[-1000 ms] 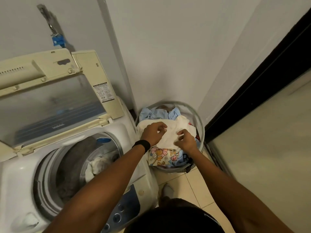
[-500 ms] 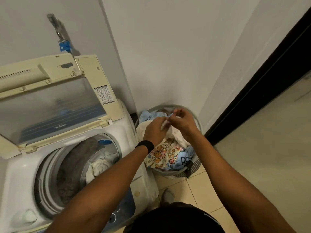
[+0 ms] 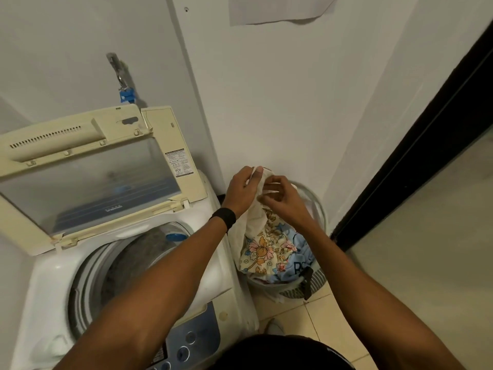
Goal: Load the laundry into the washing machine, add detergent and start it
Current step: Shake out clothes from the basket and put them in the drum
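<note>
A white top-loading washing machine (image 3: pixel 61 284) stands at the left with its lid (image 3: pixel 88 172) raised and its drum (image 3: pixel 128 260) open. To its right a round laundry basket (image 3: pixel 318 201) sits in the corner, holding a floral cloth (image 3: pixel 264 249) and a light blue garment (image 3: pixel 300 265). Both hands hold a cream-white garment (image 3: pixel 254 220) lifted above the basket. My left hand (image 3: pixel 241 189) grips its top edge. My right hand (image 3: pixel 280 198) pinches the cloth just beside it. The garment's lower part hangs down into the basket.
A control panel with round buttons (image 3: pixel 186 345) runs along the machine's front. A tap with a blue fitting (image 3: pixel 125 94) sticks out of the wall behind the lid. A dark door frame (image 3: pixel 416 156) stands at the right, with tiled floor (image 3: pixel 328 324) below the basket.
Both hands have risen from the basket, pulling the cream-white garment up with them. The view has tilted up, showing more of the wall.
</note>
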The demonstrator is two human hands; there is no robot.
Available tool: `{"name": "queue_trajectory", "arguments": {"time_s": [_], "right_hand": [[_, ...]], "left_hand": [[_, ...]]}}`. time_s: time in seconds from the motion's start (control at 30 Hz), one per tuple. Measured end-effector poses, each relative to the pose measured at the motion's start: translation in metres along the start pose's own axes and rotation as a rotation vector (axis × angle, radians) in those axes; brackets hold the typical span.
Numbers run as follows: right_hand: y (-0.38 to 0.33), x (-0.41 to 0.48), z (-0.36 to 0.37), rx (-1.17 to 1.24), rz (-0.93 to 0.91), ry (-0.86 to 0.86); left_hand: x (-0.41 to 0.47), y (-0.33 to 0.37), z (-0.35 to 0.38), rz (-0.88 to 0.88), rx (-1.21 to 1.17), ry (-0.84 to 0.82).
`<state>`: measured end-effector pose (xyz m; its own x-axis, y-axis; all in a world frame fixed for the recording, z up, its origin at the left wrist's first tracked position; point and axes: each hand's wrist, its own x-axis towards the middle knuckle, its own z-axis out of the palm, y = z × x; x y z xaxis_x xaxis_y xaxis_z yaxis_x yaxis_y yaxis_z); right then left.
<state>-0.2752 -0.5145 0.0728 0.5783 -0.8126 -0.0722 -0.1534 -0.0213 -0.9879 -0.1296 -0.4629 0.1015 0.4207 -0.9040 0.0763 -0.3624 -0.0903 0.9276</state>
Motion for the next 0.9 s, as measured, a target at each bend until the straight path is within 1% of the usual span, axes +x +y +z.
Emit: {"name": "queue_trajectory", "arguments": {"time_s": [0.07,0.1,0.17,0.2,0.27,0.3,0.33,0.4,0.47,0.53,0.6,0.63,0.73,0.77,0.9], "right_hand": [[-0.002,0.001,0.0,-0.047,-0.01,0.09],[-0.004,0.002,0.0,-0.009,0.023,0.127],[-0.011,0.003,0.0,0.119,0.198,0.151],[-0.013,0.004,-0.001,0.157,0.29,0.134],[-0.011,0.005,-0.005,0.177,0.391,0.089],[-0.009,0.006,-0.006,0.199,0.425,0.095],[-0.006,0.007,-0.007,0.213,0.434,0.139],[-0.006,0.007,-0.008,0.213,0.378,0.231],[-0.012,0.005,-0.007,0.164,0.296,0.243],[-0.021,0.001,-0.007,0.11,0.213,0.217],[-0.026,-0.003,-0.008,0.101,0.133,0.158],[-0.027,-0.004,-0.009,0.107,0.102,0.109],[-0.027,-0.007,-0.014,0.102,0.025,-0.089],[-0.025,-0.006,-0.016,0.079,0.008,-0.123],[-0.019,-0.006,-0.025,0.051,-0.04,-0.089]], "left_hand": [[-0.003,0.003,-0.003,-0.02,-0.019,-0.019],[-0.006,0.005,-0.005,-0.013,-0.041,-0.014],[-0.012,0.008,-0.006,0.012,-0.071,-0.022],[-0.015,0.007,-0.005,0.013,-0.06,-0.05],[-0.021,0.005,-0.002,0.022,-0.018,-0.134],[-0.024,0.004,0.0,0.025,-0.006,-0.172],[-0.028,0.002,0.002,0.031,-0.009,-0.203],[-0.033,0.002,0.003,0.058,-0.008,-0.245],[-0.032,-0.001,0.003,0.061,-0.013,-0.24],[-0.024,-0.004,0.002,0.039,-0.019,-0.138],[-0.014,-0.009,-0.002,0.052,0.036,-0.021],[-0.01,-0.008,-0.005,0.057,0.052,-0.016],[0.002,0.0,-0.013,0.065,0.093,-0.186],[0.006,0.002,-0.015,0.087,0.125,-0.248],[0.013,0.008,-0.023,0.122,0.299,-0.445]]}}
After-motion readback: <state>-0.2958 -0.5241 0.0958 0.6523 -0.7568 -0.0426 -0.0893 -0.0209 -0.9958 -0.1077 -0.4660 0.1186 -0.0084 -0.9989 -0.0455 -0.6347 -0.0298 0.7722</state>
